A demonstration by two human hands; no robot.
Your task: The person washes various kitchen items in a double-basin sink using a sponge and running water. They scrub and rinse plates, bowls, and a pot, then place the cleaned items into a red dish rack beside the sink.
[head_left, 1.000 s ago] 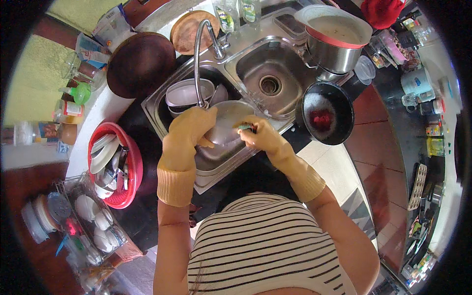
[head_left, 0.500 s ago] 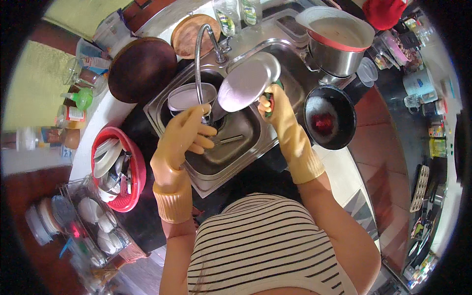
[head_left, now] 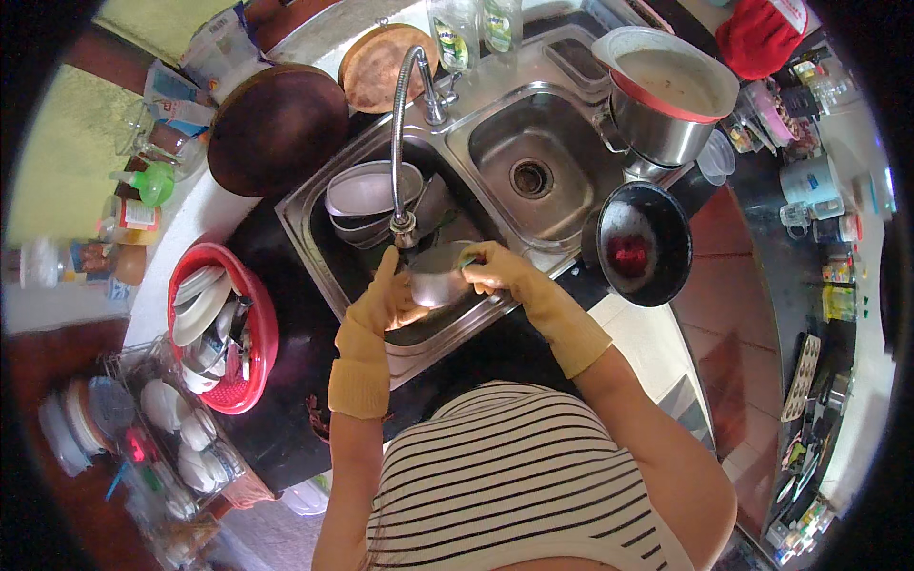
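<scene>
Indoors, over a steel sink (head_left: 483, 193) in black countertop (head_left: 298, 333), left hand (head_left: 378, 306) and right hand (head_left: 502, 270), grip narrow on a shiny dish (head_left: 437, 278).

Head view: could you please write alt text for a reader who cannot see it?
A person in yellow gloves has the left grip and right grip at a shiny metal dish over the left sink basin, near the faucet. More dishes lie in that basin; a red tub of tableware stands left, a black pan right.
</scene>
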